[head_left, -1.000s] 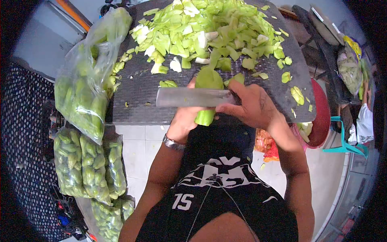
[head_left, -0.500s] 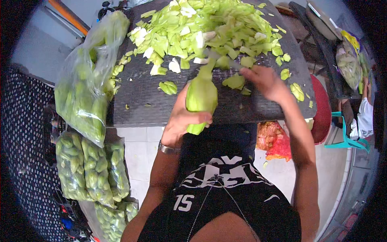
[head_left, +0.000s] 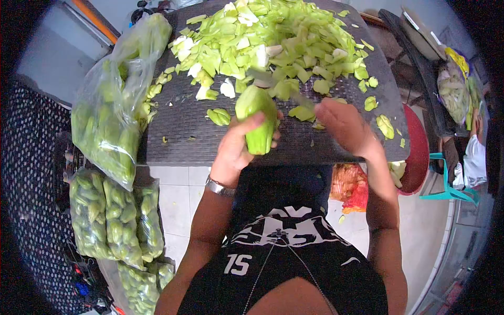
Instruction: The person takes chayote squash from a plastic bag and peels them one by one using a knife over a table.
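Observation:
My left hand point(head_left: 237, 137) is wrapped round a pale green, partly pared chayote point(head_left: 256, 118), held tilted above the near edge of the dark woven-pattern table point(head_left: 178, 142). To its right, my right hand point(head_left: 346, 126) is closed on a knife, its grey blade point(head_left: 262, 77) smeared by motion and pointing left past the chayote's top. The knife's handle is hidden in my fingers. Just beyond both hands spreads a large heap of green cut pieces point(head_left: 294, 37). A few loose pieces, among them a slice point(head_left: 219, 116), lie nearer to me.
A clear plastic bag of whole chayotes point(head_left: 107, 123) stands at the table's left side. More filled bags point(head_left: 118, 215) sit on the floor below. At right are a red round tub point(head_left: 415, 152), a teal stool point(head_left: 450, 184) and another person's white sleeve point(head_left: 474, 160). Red netting point(head_left: 349, 189) lies under the table.
The left hand has turned the chayote, and a strip at its upper end has come away. My right hand with the knife has shifted slightly down and right.

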Available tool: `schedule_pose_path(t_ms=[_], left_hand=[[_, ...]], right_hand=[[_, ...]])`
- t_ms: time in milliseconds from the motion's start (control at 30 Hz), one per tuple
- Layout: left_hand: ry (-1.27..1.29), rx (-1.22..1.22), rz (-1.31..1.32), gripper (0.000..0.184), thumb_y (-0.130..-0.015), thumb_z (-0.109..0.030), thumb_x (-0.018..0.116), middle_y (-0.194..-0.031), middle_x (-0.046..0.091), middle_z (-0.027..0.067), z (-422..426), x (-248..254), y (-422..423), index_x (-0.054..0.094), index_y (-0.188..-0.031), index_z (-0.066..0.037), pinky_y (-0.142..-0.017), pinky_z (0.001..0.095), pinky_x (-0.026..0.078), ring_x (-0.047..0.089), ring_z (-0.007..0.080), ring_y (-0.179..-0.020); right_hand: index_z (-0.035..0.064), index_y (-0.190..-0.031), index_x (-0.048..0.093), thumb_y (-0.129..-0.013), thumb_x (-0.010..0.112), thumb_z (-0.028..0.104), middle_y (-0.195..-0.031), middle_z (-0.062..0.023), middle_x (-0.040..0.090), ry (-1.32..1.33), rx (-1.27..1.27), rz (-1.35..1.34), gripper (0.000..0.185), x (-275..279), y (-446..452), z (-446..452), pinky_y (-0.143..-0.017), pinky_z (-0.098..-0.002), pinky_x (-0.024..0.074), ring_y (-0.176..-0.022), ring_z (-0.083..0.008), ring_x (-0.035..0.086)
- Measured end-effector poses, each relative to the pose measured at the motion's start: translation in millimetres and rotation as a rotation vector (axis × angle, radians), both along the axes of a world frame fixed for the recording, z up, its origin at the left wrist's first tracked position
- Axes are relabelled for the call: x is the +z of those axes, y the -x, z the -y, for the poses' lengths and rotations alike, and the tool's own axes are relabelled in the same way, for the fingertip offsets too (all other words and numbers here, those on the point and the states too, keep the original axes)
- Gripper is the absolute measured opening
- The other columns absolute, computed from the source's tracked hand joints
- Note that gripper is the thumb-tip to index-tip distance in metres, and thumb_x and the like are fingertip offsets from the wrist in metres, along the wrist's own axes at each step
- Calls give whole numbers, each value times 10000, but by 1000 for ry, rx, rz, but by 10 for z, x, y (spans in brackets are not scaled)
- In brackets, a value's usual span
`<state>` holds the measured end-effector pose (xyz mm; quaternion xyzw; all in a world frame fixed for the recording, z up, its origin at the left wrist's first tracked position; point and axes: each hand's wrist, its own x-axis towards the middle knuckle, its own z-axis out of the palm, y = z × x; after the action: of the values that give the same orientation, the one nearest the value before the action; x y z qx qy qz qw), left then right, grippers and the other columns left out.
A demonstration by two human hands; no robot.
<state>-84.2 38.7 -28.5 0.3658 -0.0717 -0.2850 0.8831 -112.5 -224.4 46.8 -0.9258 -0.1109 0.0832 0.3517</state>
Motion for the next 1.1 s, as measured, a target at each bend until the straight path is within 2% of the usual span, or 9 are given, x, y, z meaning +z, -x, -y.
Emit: schedule_pose_path(t_ms=[200, 400, 433, 500, 633, 700, 800, 933, 1100], left_hand=[[-141, 78, 140, 480, -875, -301, 727, -1082, 682, 164, 1, -139, 175, 587, -1252, -39, -674, 385, 597, 706, 254, -847], [-596, -96, 834, 740, -551, -265, 917, -1076, 704, 77, -69, 34, -13, 639, -1194, -27, -823, 338, 551, 674, 200, -885], [-452, -250, 687, 781, -498, -253, 932, -1068, 702, 68, -88, 177, 14, 642, -1184, -19, -850, 324, 532, 663, 189, -894], [-463, -164, 798, 750, -548, -229, 918, -1094, 688, 63, 1, 414, 189, 635, -1205, -6, -883, 334, 506, 644, 188, -980], [-161, -54, 209, 874, -698, -74, 855, -1223, 642, 107, 39, 296, 91, 408, -1444, 10, -997, 366, 511, 621, 234, -1161], [-108, 28, 87, 664, -827, -184, 803, -1203, 655, 117, 78, 253, 23, 486, -1380, 3, -926, 395, 559, 662, 243, -1105], [-39, 220, -52, 511, -959, -404, 651, -1152, 677, 139, 224, 212, -8, 565, -1282, -17, -758, 407, 604, 706, 265, -999], [336, -109, -132, 642, -998, -631, 441, -1086, 699, 141, 166, 138, -49, 610, -1255, -68, -758, 396, 580, 688, 281, -940], [222, 75, -237, 628, -1007, -630, 426, -1073, 689, 117, 279, 163, 88, 595, -1273, -87, -689, 383, 575, 683, 261, -884]], right_hand=[[30, -928, 566, -753, 739, 697, -610, -211, 543, 118, 158, 222, 712, 212, 207, -364, -551, -479, 433, -670, -474, 606], [22, -887, 574, -867, 695, 607, -605, -223, 509, -12, 137, 316, 597, 47, 72, -235, -543, -480, 434, -591, -430, 615], [24, -888, 598, -884, 674, 607, -641, -234, 547, 9, 74, 223, 588, -68, -23, -121, -573, -484, 452, -622, -432, 625], [27, -891, 647, -918, 631, 608, -713, -256, 622, 46, -51, 43, 582, -195, -224, 65, -634, -493, 489, -685, -437, 645], [-18, -830, 645, -966, 586, 572, -757, -280, 612, 53, -57, -203, 609, -2, -170, 122, -642, -482, 461, -712, -421, 629], [-37, -815, 636, -971, 589, 561, -770, -284, 614, 110, -179, -346, 620, 23, -152, 123, -639, -479, 457, -718, -430, 626], [-42, -817, 628, -965, 597, 566, -748, -291, 624, 35, -192, 37, 627, -59, -47, 61, -622, -481, 463, -691, -455, 633], [-25, -902, 598, -910, 621, 643, -737, -292, 642, -12, -158, 139, 668, 94, 186, -243, -632, -516, 498, -766, -490, 666], [10, -1025, 556, -835, 739, 579, -693, -255, 624, 209, 15, 280, 627, 16, 337, -511, -623, -518, 496, -750, -479, 664]])
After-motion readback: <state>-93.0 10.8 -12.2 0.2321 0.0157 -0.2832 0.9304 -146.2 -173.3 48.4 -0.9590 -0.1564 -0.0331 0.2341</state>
